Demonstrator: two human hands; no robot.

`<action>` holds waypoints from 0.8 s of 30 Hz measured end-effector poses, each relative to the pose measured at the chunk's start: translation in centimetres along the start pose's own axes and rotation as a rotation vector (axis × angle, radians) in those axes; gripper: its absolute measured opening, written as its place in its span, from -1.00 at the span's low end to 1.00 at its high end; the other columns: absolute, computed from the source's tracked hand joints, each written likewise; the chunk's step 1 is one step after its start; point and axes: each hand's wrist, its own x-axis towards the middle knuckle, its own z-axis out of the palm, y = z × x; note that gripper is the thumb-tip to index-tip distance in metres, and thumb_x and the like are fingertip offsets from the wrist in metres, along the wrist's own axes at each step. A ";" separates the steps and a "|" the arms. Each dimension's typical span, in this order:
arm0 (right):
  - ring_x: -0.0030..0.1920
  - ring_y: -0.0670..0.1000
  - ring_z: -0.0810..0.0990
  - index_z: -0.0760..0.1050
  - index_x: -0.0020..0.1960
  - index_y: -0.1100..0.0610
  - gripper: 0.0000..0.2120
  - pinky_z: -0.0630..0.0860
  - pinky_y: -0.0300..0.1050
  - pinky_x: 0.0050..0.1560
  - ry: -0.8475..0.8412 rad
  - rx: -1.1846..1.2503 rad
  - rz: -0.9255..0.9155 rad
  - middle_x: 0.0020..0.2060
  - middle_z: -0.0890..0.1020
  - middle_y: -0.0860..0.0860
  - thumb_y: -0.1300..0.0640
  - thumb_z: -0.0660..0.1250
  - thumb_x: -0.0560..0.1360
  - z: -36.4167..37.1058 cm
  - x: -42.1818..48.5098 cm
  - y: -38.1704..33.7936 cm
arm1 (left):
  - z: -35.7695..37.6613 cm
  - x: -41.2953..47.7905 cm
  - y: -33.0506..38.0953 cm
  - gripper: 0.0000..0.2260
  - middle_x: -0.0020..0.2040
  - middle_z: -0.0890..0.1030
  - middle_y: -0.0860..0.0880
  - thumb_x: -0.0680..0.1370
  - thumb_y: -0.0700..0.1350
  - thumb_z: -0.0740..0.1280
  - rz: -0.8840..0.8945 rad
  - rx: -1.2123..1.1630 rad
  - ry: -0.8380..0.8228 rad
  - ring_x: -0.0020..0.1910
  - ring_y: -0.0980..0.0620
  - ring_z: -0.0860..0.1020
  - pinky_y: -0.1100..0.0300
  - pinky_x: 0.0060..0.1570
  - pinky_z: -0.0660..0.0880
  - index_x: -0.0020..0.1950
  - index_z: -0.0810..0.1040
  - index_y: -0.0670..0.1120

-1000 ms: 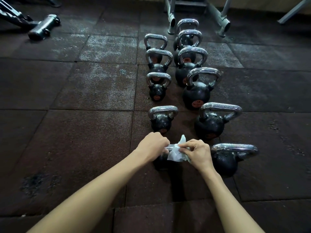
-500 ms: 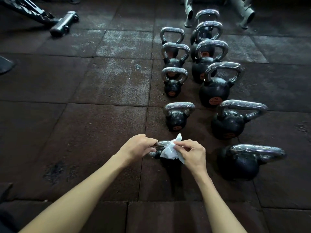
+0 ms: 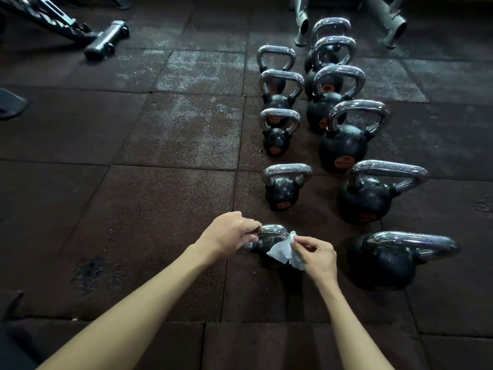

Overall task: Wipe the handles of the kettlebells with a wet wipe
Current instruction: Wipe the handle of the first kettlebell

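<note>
Two rows of black kettlebells with chrome handles stand on the rubber floor. The nearest small kettlebell (image 3: 269,241) of the left row sits between my hands. My left hand (image 3: 229,232) grips the left end of its chrome handle. My right hand (image 3: 316,256) pinches a crumpled white wet wipe (image 3: 284,251), which lies against the right part of that handle and hides it. A large kettlebell (image 3: 386,260) stands just right of my right hand. Beyond it stands another large one (image 3: 368,196), with a small one (image 3: 282,186) in the left row.
Further kettlebells (image 3: 344,140) run away from me in both rows toward the grey legs of a rack (image 3: 302,25) at the top. A black bench frame with a roller foot (image 3: 105,40) lies at the top left. Dark rubber floor tiles (image 3: 165,204) spread to the left.
The view has swung left, so the kettlebells sit further right in frame. The wipe and my right hand have slid from the handle's middle toward its right end, baring more chrome.
</note>
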 end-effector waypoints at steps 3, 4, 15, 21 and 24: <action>-0.18 -0.22 0.69 0.76 -0.10 -0.07 -0.87 0.51 -0.46 -0.17 0.083 -0.001 0.016 -0.24 0.75 -0.16 0.16 0.58 0.44 -2.1 0.8 -1.3 | -0.5 1.4 2.4 -0.82 0.00 0.69 0.08 0.62 0.07 0.35 -0.006 0.098 -0.037 -0.05 -0.01 0.48 0.04 -0.02 0.47 0.13 0.61 0.01; -0.18 -0.18 0.70 0.76 -0.08 -0.06 -0.90 0.54 -0.38 -0.17 0.135 0.035 0.027 -0.25 0.75 -0.16 0.12 0.58 0.45 -3.0 1.0 -1.9 | -0.6 2.1 3.4 -0.82 0.00 0.69 0.07 0.62 0.08 0.34 -0.006 0.140 -0.053 0.00 -0.03 0.50 0.03 -0.01 0.47 0.12 0.61 0.01; -0.16 -0.02 0.72 0.69 -0.05 0.14 -0.92 0.61 -0.15 -0.06 -0.001 0.412 0.188 -0.16 0.77 0.10 0.30 0.49 0.50 -8.1 -0.3 -6.1 | -1.1 7.0 8.8 -0.71 0.05 0.73 0.06 0.52 0.00 0.45 -0.124 -0.086 -0.210 0.08 0.08 0.64 0.16 0.05 0.52 0.24 0.68 0.17; -0.13 0.03 0.71 0.72 0.01 0.15 -0.89 0.62 -0.06 -0.02 -0.125 0.428 0.119 -0.12 0.77 0.14 0.25 0.50 0.49 -7.6 -0.2 -7.2 | -4.6 5.0 7.7 -0.61 0.37 0.60 0.09 0.61 -0.10 0.44 -0.317 -1.109 -0.115 0.28 0.30 0.56 0.47 0.17 0.44 0.44 0.56 -0.11; -0.14 0.03 0.70 0.72 -0.03 0.15 -0.91 0.63 -0.03 -0.01 -0.124 0.440 0.117 -0.13 0.76 0.16 0.29 0.49 0.50 -6.8 -0.4 -7.4 | -3.8 4.4 8.4 -0.66 0.27 0.67 0.02 0.60 -0.15 0.45 -0.264 -1.131 -0.224 0.23 0.18 0.62 0.36 0.19 0.51 0.38 0.61 -0.07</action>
